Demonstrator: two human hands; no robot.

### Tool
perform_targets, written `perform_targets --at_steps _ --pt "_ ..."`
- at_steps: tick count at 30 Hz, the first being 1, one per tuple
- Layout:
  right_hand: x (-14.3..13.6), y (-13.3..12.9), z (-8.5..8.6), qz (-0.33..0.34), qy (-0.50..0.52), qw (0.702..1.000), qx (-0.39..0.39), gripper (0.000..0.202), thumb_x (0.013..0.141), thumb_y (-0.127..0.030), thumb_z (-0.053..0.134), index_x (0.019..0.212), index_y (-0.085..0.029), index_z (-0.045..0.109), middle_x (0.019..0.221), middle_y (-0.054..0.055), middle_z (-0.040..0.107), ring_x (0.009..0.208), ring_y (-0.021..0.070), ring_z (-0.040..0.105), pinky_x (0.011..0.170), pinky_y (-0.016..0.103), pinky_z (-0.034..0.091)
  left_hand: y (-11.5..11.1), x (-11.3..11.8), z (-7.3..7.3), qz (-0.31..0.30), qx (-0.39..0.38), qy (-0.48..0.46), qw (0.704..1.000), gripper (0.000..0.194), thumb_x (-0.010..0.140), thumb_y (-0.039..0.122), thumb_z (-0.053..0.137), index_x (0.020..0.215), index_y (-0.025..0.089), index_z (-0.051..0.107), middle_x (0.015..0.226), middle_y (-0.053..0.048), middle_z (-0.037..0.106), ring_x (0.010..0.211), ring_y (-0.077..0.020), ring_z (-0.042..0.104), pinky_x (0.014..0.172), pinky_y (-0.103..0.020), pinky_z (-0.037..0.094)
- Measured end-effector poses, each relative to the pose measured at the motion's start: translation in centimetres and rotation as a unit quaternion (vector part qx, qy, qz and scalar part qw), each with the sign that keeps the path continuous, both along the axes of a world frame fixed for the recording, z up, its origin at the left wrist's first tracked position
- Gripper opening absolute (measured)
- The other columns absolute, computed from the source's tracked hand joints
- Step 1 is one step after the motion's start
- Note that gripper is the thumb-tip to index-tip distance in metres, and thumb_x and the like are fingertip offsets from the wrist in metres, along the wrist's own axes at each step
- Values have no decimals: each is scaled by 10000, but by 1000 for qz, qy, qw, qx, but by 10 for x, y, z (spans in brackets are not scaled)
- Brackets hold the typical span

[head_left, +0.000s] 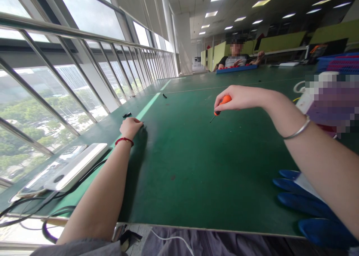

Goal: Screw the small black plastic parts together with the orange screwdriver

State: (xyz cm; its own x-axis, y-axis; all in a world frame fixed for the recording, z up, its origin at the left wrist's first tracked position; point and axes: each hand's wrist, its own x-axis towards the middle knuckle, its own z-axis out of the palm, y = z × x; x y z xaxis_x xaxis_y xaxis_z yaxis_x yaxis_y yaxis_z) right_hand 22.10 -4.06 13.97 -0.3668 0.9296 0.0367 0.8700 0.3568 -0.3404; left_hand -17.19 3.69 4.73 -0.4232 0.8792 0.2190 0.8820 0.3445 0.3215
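My right hand (pixel 235 98) is closed round an orange and black screwdriver (pixel 225 99), held above the green table (pixel 182 155) with its thin shaft slanting down to the left. Over at the left side of the table, my left hand (pixel 131 126) has its fingers pinched together at the tabletop. A tiny dark item (pixel 143 123) shows at its fingertips, too small to name. Just behind that hand lies a small black piece (pixel 127 115), and another black piece (pixel 164 96) rests farther back near the light green stripe.
A white power bank (pixel 81 166), a phone (pixel 53 170) and black cables are at the left edge by the railing. Blue gloves (pixel 305 200) lie under my right forearm. A person (pixel 237 59) sits at the far end behind a blue tray (pixel 237 69). A blue basket (pixel 336 63) stands right.
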Motion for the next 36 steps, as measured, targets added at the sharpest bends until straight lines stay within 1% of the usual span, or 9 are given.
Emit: perform_targets --at_steps 3,6,10,12,17,22,32,34,36 --pt "0 -1 1 6 4 1000 4 267 749 -470 584 868 -277 726 805 14 673 565 132 510 522 286 385 -2 -7 2 24 29 -26 999 313 697 345 652 963 198 730 1018 -115 698 1004 -317 627 823 -399 513" --pt "0 1 -1 12 0 1000 -6 281 743 -496 585 849 -280 731 781 19 670 565 138 517 523 290 384 -3 -14 0 30 40 -47 998 313 680 335 659 948 189 732 977 -109 702 965 -309 635 811 -406 515" --pt "0 5 -6 15 -15 999 -31 280 733 -503 593 818 -275 730 753 22 660 560 141 517 522 291 393 -3 -19 -3 18 42 -86 995 321 677 354 657 944 192 730 815 -76 701 791 -255 653 744 -370 524" --pt "0 7 -8 16 -15 999 -33 278 739 -494 586 827 -270 726 782 24 663 559 137 514 520 289 400 -2 -19 -4 15 44 -93 995 316 677 358 656 936 192 731 796 -68 697 742 -236 649 709 -348 522" --pt "0 9 -10 25 -17 999 -32 269 739 -477 591 841 -266 724 822 29 669 558 131 516 514 279 402 -3 -17 -4 5 44 -83 996 306 678 366 659 913 184 733 870 -81 703 832 -252 648 736 -340 512" --pt "-1 9 -8 15 -28 999 -41 284 738 -487 593 855 -265 727 851 37 675 577 135 532 518 274 400 -5 -15 -4 12 29 -85 996 317 684 375 655 937 198 728 822 -73 699 808 -249 652 728 -335 506" --pt "1 9 -10 18 -24 999 -31 270 742 -484 583 847 -277 722 814 27 674 556 137 517 512 283 390 -3 -15 -4 12 19 -74 997 318 689 380 658 940 198 731 876 -82 702 865 -266 648 768 -348 503" --pt "1 8 -11 16 -21 999 -19 271 741 -476 581 842 -271 727 826 30 680 582 146 533 525 284 392 -3 -15 -4 9 23 -72 997 319 686 376 659 936 191 732 876 -86 702 872 -272 646 770 -349 503" --pt "-1 7 -9 8 -10 1000 16 264 738 -457 584 833 -260 732 859 32 689 647 167 565 557 288 402 -4 -15 -4 10 27 -69 997 318 680 371 662 930 186 732 865 -91 702 872 -278 645 764 -351 503"
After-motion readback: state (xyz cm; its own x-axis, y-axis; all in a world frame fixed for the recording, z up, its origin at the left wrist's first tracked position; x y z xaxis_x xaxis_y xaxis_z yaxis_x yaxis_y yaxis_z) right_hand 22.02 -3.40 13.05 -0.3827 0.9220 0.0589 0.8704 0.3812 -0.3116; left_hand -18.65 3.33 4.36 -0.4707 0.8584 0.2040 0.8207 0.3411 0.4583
